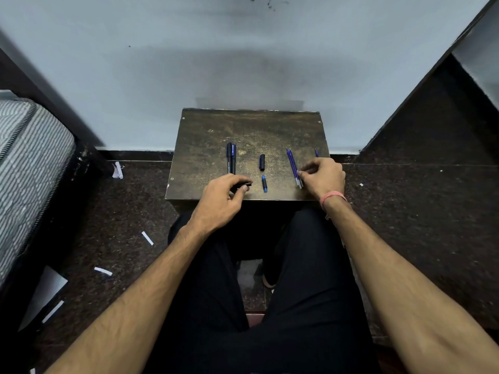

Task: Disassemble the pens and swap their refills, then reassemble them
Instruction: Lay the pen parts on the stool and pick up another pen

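Judging by the loose refills (293, 167) the right hand (322, 175) pinches and the dark barrel (244, 185) the left hand (224, 197) grips, disassembly looks done, while swapping and reassembly remain.

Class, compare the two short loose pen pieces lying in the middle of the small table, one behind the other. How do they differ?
The far pen piece looks black all over, while the near pen piece is dark with a bright blue end toward the person. The far one appears slightly thicker; the near one looks slimmer. The far piece lies closer to the wall, the near piece closer to the table's front edge. Both lie flat, roughly lengthwise, untouched by either hand.
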